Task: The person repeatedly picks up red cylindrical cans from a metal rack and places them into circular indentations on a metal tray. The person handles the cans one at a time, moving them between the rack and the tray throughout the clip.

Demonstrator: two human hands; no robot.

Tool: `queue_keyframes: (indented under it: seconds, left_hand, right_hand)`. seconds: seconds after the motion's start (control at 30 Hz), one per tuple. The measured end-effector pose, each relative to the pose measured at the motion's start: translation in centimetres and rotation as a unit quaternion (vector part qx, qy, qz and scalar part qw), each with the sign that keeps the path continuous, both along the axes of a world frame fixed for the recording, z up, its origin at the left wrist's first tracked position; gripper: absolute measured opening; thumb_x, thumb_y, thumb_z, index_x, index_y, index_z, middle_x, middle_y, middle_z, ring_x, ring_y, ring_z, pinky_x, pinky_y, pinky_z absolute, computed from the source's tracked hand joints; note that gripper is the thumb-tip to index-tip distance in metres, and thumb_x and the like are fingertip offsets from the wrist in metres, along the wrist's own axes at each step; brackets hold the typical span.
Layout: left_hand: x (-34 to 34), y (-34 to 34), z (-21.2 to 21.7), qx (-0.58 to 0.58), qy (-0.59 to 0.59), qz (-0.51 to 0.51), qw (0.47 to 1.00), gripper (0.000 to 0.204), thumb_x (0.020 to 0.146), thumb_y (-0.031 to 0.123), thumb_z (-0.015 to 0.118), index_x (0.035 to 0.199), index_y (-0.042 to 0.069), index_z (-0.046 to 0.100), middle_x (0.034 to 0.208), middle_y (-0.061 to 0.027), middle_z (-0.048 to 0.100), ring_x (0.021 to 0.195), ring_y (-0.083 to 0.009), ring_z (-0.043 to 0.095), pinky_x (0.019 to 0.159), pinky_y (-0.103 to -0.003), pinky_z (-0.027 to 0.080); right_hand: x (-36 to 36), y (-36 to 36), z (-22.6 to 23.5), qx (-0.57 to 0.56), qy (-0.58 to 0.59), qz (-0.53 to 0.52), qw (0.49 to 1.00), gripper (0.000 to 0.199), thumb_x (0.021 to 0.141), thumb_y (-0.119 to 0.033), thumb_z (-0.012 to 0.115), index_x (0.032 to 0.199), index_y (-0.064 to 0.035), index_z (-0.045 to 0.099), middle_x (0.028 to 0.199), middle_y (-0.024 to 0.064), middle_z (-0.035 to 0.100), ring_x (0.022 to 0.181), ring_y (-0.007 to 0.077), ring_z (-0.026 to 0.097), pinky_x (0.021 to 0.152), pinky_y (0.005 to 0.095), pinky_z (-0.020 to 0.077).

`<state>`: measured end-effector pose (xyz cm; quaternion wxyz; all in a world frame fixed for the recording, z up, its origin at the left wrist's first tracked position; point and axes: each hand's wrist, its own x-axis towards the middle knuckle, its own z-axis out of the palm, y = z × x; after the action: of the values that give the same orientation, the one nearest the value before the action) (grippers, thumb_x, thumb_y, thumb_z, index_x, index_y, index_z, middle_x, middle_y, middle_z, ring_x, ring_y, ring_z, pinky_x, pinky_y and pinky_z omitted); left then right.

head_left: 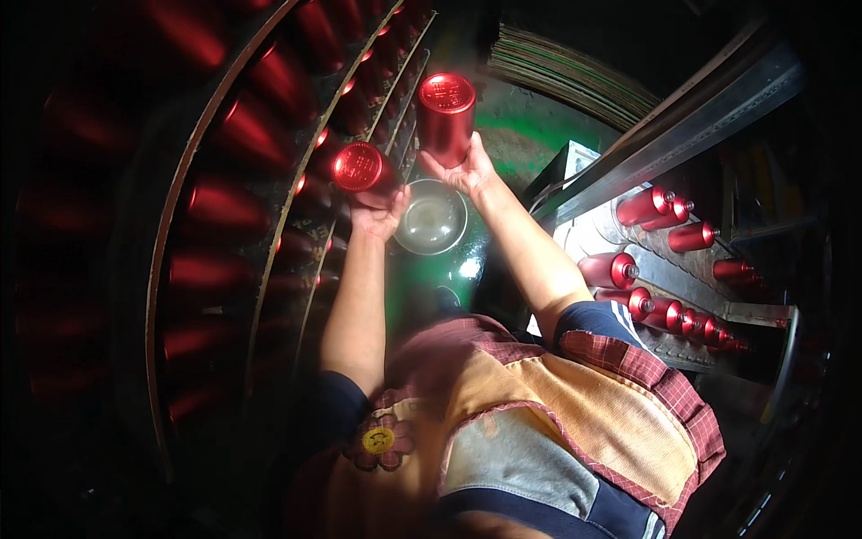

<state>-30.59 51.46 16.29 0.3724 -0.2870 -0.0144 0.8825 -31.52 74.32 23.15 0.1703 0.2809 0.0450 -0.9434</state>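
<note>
A person's left hand (377,214) is wrapped around a red metal can (361,169), its embossed round end turned toward the camera, held just beside a tall rack (269,180) filled with rows of similar red cans (229,130) that blur toward the dark left edge. The right hand (467,169) is raised a little higher, fingers closed around the lower part of a second red can (445,115), which stands nearly upright with its flat end facing up. The two held cans sit near each other but apart, above a shiny round metal bowl (432,216) resting on a green surface (521,126). Both bare forearms rise from the lower middle of the view, over a patchwork apron (575,422) in plaid, tan and grey cloth with a small flower patch (381,440). To the right, a sloping metal conveyor (620,242) carries red bottle-shaped containers (611,269) with narrow silver necks, lying on their sides in a line running toward the lower right. A stack of flat sheets (557,67) lies at the top, behind the green surface.
</note>
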Motion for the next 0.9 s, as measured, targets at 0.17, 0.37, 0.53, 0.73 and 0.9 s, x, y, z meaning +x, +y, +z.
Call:
queue_keyframes:
  seconds: [0.17,0.37,0.53,0.73,0.9]
  left_hand:
    - [-2.2,1.3,-2.3,0.006,-0.033,0.008,0.999,0.062,0.083,0.061,0.057,0.115,0.008,0.065,0.111,-0.0176,0.062,0.098,-0.0465,0.058,0.063,-0.041,0.064]
    - [-3.4,1.3,-1.5,0.003,-0.042,0.018,0.999,0.056,0.087,0.057,0.054,0.114,0.010,0.066,0.112,-0.0162,0.064,0.095,-0.0490,0.059,0.062,-0.042,0.064]
    - [-2.9,1.3,-1.9,0.060,-0.015,0.013,0.998,0.055,0.088,0.055,0.055,0.117,0.009,0.064,0.115,-0.0175,0.063,0.097,-0.0516,0.057,0.065,-0.046,0.064]
    - [3.0,-1.0,-4.6,0.157,0.120,0.025,0.980,0.060,0.088,0.048,0.059,0.133,0.008,0.053,0.136,-0.0185,0.050,0.126,-0.0497,0.038,0.087,-0.063,0.051]
    - [13.4,-0.9,-4.9,0.140,0.338,-0.072,0.928,0.063,0.096,0.045,0.057,0.144,0.006,0.044,0.152,-0.0199,0.037,0.127,-0.0430,0.045,0.098,-0.058,0.048]
  right_hand:
    - [-2.3,0.0,-2.5,0.020,-0.017,-0.034,0.999,0.061,0.090,-0.058,0.061,0.126,-0.0096,0.060,0.128,0.0199,0.059,0.117,0.0483,0.054,0.091,0.0572,0.0562]
    - [-2.8,-1.1,-2.4,0.047,-0.010,-0.007,0.999,0.052,0.093,-0.048,0.053,0.127,-0.0099,0.057,0.127,0.0155,0.060,0.114,0.0402,0.058,0.092,0.0529,0.0569]
    - [-1.6,-1.6,-1.2,0.039,0.017,0.007,0.999,0.057,0.091,-0.051,0.056,0.129,-0.0091,0.055,0.127,0.0171,0.059,0.113,0.0445,0.058,0.092,0.0550,0.0564]
    - [6.9,0.5,1.8,0.006,0.134,0.000,0.991,0.062,0.091,-0.052,0.054,0.137,-0.0104,0.051,0.140,0.0170,0.054,0.126,0.0361,0.055,0.101,0.0634,0.0457]
    - [24.0,6.9,3.6,0.160,0.186,-0.016,0.969,0.056,0.089,-0.051,0.057,0.127,-0.0107,0.053,0.133,0.0145,0.058,0.121,0.0364,0.056,0.101,0.0645,0.0416]
